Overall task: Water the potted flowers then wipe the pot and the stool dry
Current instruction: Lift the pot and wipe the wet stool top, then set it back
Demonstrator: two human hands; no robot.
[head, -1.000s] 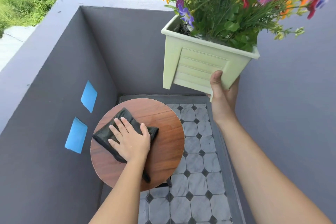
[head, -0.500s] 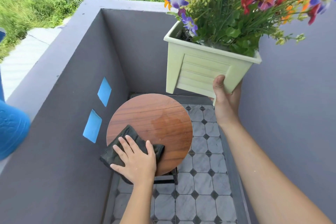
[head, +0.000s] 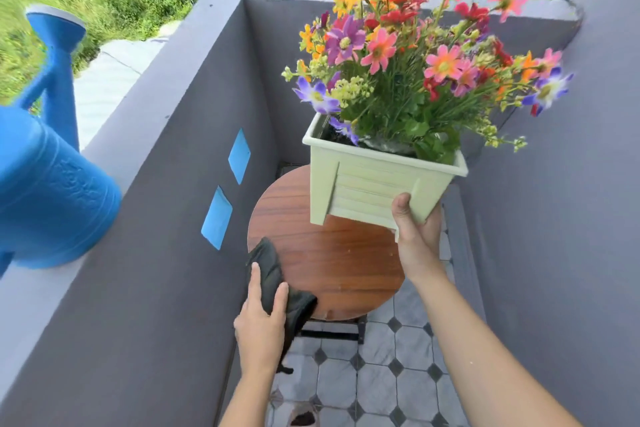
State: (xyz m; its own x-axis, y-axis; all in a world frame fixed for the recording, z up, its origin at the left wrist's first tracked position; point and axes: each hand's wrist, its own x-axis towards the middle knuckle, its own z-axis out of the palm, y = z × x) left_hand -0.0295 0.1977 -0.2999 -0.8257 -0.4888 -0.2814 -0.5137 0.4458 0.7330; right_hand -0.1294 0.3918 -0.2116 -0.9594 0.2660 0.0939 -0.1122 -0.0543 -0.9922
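Observation:
My right hand point(head: 417, 236) grips the bottom right corner of the pale green pot point(head: 367, 187), thumb on its front, and holds it in the air just above the round wooden stool point(head: 339, 270). Colourful flowers point(head: 408, 73) fill the pot. My left hand point(head: 261, 315) holds the dark cloth point(head: 277, 284) at the stool's front left edge, thumb and fingers round it. Part of the cloth hangs off the edge.
A blue watering can point(head: 48, 184) stands on top of the grey parapet wall point(head: 156, 218) at the left. Grey walls close in on three sides. Patterned floor tiles point(head: 381, 374) lie below the stool. Two blue diamond marks point(head: 227, 191) are on the left wall.
My left hand drew the cloth from the stool's middle to its front left edge and now grasps it. The pot came lower, closer over the stool. The view swung left, showing the watering can.

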